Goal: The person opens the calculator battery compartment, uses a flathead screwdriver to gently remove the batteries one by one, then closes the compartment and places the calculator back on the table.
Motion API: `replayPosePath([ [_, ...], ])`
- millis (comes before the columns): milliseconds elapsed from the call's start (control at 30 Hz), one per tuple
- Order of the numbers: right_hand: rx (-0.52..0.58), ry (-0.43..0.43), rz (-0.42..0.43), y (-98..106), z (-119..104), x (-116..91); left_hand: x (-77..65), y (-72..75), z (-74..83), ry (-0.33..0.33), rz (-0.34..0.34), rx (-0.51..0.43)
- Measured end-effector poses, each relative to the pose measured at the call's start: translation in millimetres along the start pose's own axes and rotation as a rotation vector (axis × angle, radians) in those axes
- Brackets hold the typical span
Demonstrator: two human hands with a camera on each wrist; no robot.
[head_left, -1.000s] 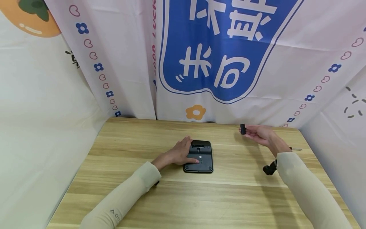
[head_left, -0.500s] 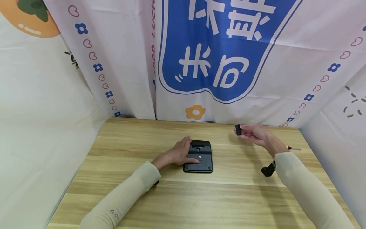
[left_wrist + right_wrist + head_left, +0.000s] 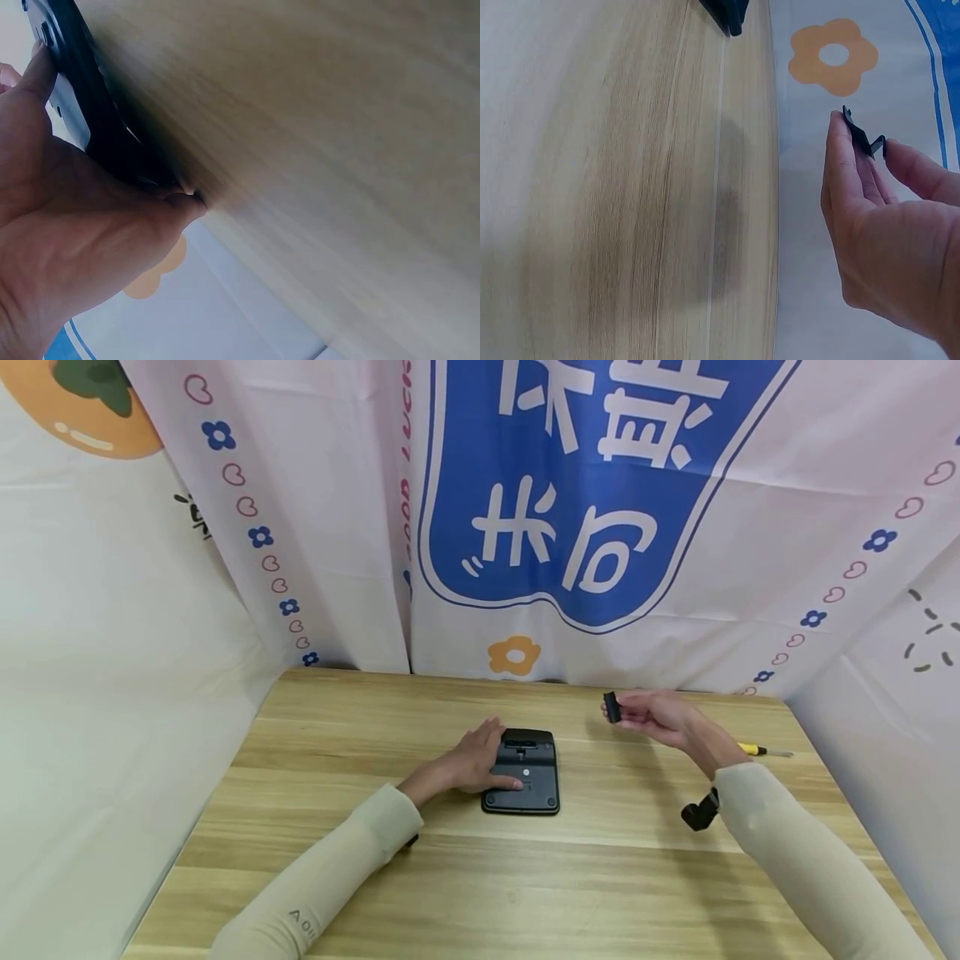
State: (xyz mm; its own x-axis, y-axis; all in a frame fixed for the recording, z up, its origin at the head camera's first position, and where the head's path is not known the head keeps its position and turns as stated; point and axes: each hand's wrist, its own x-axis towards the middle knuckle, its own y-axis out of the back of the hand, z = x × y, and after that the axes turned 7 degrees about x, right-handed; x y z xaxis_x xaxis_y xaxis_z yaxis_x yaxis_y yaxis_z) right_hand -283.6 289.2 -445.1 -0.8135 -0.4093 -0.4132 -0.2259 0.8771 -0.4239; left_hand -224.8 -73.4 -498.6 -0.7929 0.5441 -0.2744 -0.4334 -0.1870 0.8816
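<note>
A black calculator [image 3: 536, 793] lies face down on the wooden table, its back showing round feet and an uncovered battery slot near the far end. My left hand [image 3: 474, 762] holds it from the left side, thumb across the back and fingers along the edge; the left wrist view shows the calculator [image 3: 71, 97] side-on in this grip. Raised above the table to the right, my right hand [image 3: 663, 717] pinches a small black battery cover [image 3: 612, 707] between thumb and fingers. In the right wrist view the cover [image 3: 861, 136] appears thin, with a bent clip at one end.
A yellow-handled screwdriver [image 3: 752, 749] lies on the table [image 3: 525, 893] behind the right wrist, partly hidden by it. A printed cloth [image 3: 345, 527] hangs along the table's back edge, with white cloth at both sides.
My right hand has moved left toward the calculator with the battery cover, uncovering more of the screwdriver. The left hand and the calculator have stayed in place.
</note>
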Motion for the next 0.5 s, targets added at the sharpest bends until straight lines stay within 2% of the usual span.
replayPosePath([
  [200,-0.033,-0.009,-0.019,-11.2,2.8,1.3,-5.0,4.7,5.0,0.006,-0.022,-0.009],
  [500,-0.069,-0.005,0.003,-28.6,6.2,1.8,6.4,-6.3,-4.7,0.016,-0.017,-0.026],
])
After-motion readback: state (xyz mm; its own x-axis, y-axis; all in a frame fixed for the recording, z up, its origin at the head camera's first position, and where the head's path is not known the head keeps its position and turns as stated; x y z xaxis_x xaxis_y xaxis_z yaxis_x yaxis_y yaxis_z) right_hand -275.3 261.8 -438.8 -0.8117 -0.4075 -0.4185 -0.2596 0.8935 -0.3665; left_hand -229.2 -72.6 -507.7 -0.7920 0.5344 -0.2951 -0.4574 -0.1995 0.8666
